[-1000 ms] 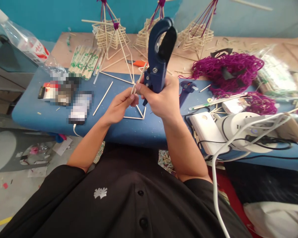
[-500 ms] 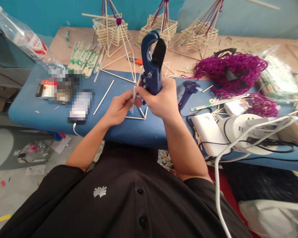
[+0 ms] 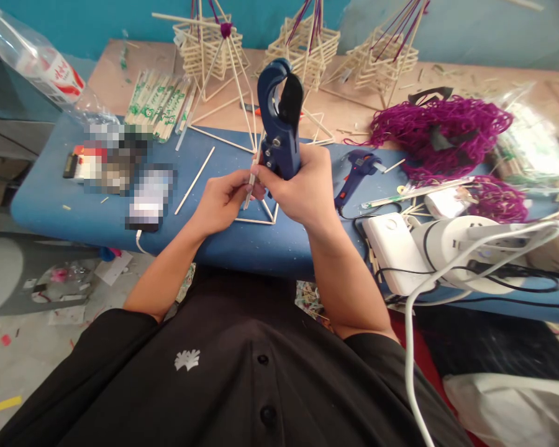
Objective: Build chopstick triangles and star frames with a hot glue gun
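Just in from the near edge of the worktop [image 3: 279,251], a small stick frame [image 3: 261,221] lies partly hidden by our hands. The thumb and fingers of our left hand [image 3: 218,202] pinch the thin wooden sticks [image 3: 250,189], our right thumb touching them higher up while our right hand [image 3: 307,183] grips the blue cutter [image 3: 279,133]. Beyond, stick structures [image 3: 302,46] stand along the far edge.

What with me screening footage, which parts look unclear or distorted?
Head view: pixelation covers the flat rectangular device; the clear plastic bottle looks stretched toward the corner; the transparent bag of wooden sticks at far right looks soft and washed out.
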`<action>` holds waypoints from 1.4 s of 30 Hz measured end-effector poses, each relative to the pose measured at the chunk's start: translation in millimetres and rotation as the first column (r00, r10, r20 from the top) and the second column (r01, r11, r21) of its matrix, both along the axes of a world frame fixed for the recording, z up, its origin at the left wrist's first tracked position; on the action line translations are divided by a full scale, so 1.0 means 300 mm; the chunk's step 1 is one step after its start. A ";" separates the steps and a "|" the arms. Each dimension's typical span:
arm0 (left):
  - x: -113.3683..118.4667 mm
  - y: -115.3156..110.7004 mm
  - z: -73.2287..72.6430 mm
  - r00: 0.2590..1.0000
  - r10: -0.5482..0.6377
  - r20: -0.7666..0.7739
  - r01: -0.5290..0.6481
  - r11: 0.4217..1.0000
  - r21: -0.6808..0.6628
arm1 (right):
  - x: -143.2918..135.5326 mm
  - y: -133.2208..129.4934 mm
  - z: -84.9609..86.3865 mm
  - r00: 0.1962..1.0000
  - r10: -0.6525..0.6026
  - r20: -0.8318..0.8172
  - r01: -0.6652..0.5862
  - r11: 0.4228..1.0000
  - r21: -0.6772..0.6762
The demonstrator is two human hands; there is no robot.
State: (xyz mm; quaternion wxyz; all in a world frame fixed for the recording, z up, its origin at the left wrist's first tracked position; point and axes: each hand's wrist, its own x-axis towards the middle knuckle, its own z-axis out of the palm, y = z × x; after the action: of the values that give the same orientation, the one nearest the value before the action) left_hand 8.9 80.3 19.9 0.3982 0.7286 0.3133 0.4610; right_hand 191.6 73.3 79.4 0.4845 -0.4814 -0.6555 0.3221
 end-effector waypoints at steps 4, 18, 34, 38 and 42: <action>-0.011 -0.003 -0.003 0.999 -0.008 -0.037 0.006 0.999 -0.045 | 0.001 0.004 -0.009 1.000 -0.006 -0.012 0.006 1.000 -0.009; -0.052 -0.038 -0.026 0.991 0.018 -0.135 -0.032 0.994 -0.103 | -0.010 -0.011 0.009 0.999 0.043 0.010 -0.042 0.999 -0.019; -0.046 -0.027 -0.016 0.988 0.013 -0.153 -0.029 0.994 -0.102 | -0.005 -0.014 -0.013 1.000 0.004 0.017 -0.005 0.997 0.074; -0.038 -0.033 0.004 0.994 -0.009 -0.109 -0.012 0.982 -0.186 | -0.005 -0.010 -0.002 0.999 -0.011 -0.036 0.014 0.996 0.090; -0.027 -0.058 0.056 0.997 -0.044 0.069 0.065 0.937 -0.343 | 0.013 -0.012 0.035 0.994 -0.017 -0.111 0.025 0.997 0.070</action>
State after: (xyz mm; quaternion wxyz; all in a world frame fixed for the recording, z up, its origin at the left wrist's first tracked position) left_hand 0.9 62.8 36.7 0.5416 0.6416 0.3566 0.4097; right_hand 195.4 69.8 89.8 0.5401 -0.4521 -0.6339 0.3194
